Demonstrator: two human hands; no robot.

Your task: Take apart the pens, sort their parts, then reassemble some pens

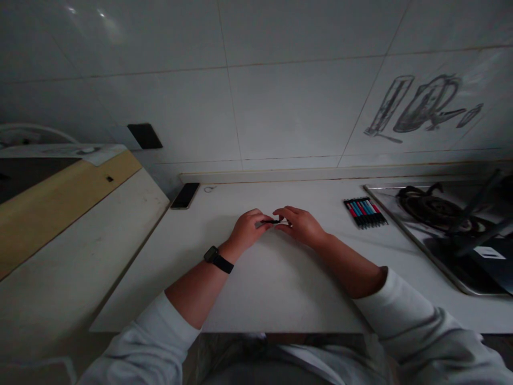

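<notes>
Over the middle of the white counter, my left hand [250, 230] is closed around a slim black pen [271, 221], which points toward the right. Close beside it, my right hand [298, 224] pinches at the pen's right end with thumb and fingers, where a thin pale piece shows. The fingers cover much of both pieces, so I cannot tell whether they are joined. A black watch is on my left wrist.
Several pens [364, 212] with black, red, blue and white parts lie in a row at the right. Beyond them is a gas stove [430, 214]. A phone [185, 195] and a small ring-shaped item [209, 189] lie at the back left. A tiled wall [288, 112] stands behind.
</notes>
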